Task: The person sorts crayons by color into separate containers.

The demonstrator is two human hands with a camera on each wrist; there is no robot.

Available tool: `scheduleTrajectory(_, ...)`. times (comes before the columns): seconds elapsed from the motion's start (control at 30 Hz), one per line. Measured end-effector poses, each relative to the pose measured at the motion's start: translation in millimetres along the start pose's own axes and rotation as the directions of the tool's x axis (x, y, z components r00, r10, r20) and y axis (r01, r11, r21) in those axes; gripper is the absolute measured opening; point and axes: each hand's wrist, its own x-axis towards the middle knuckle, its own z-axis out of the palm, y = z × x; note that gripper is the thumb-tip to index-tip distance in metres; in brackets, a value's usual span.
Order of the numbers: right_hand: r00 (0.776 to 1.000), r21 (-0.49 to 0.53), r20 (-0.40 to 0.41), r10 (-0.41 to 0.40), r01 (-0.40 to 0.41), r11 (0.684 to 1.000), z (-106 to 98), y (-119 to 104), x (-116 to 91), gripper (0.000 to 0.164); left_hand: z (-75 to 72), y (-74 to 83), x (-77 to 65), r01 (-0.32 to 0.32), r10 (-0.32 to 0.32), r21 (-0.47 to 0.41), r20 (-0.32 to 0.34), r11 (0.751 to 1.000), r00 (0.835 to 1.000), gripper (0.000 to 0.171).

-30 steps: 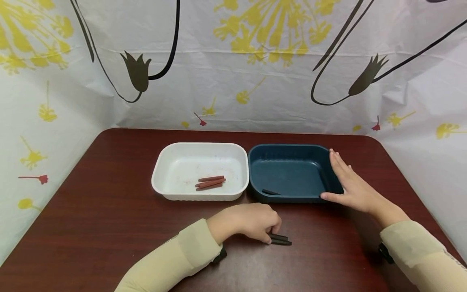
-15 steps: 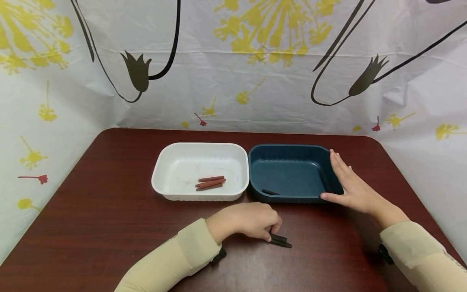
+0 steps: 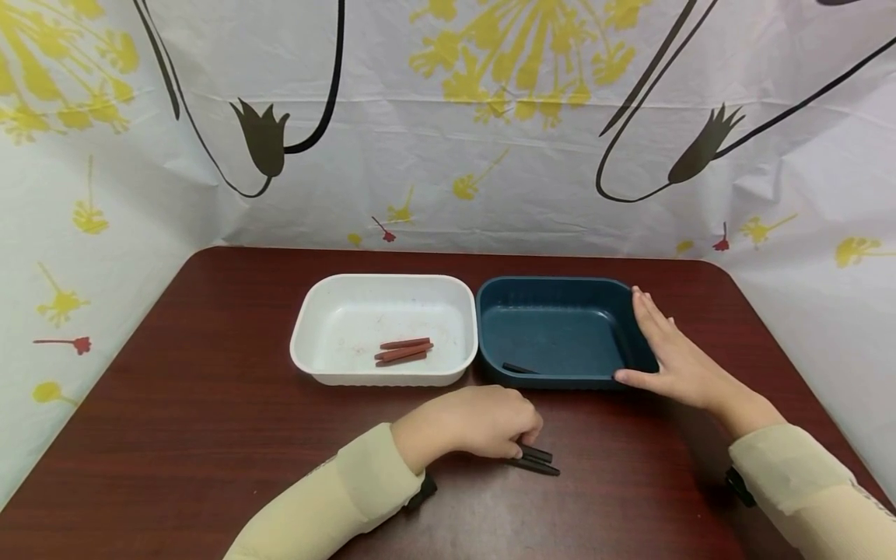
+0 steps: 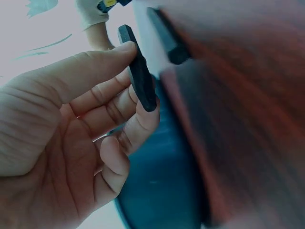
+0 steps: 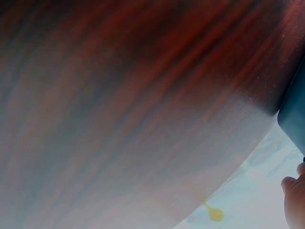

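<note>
In the left wrist view, my left hand (image 4: pixel 71 114) pinches a black crayon (image 4: pixel 141 78) between thumb and fingertips. A second black crayon (image 4: pixel 167 38) lies on the table just beyond it. The head view has this left hand (image 3: pixel 483 421) low over the table, in front of the two trays. My right hand (image 3: pixel 682 369) rests on the right end of the blue tray (image 3: pixel 560 382), fingers spread along the side and thumb at the front rim. Only a bit of that hand (image 5: pixel 296 198) enters the right wrist view, beside the tray's wall (image 5: pixel 294 114).
Left of the blue tray, nearly touching it, stands a white tray (image 3: pixel 385 378) holding several reddish-brown crayons (image 3: pixel 404 352). Another black crayon (image 3: pixel 519 369) lies inside the blue tray by its front wall. A patterned white sheet (image 3: pixel 392 155) hangs behind the dark red table (image 3: pixel 210 404).
The left hand has risen slightly, and the black crayons at its fingertips have shifted and turned a little. The right hand and both trays have stayed put.
</note>
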Motion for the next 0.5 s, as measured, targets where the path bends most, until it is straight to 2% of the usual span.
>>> scheduleTrajectory(0.13, 1.0, -0.001, -0.003, -0.003, 0.003, 1.0, 0.1, -0.1, -0.2, 0.114, -5.7, 1.8, -3.0, -0.031, 0.031, 0.007, -0.019, 0.999, 0.999, 0.009)
scheduleTrajectory(0.3, 1.0, 0.0, -0.002, -0.005, 0.005, 1.0, 0.2, -0.9, -0.8, 0.114, -12.7, 2.5, -5.4, -0.094, 0.094, -0.027, -0.03, 0.995, 0.995, 0.002)
scheduleTrajectory(0.5, 1.0, -0.003, -0.001, -0.001, 0.001, 1.0, 0.3, -1.8, -1.2, 0.114, -21.7, 3.9, -9.2, -0.089, 0.085, -0.058, -0.061, 0.994, 0.995, 0.003)
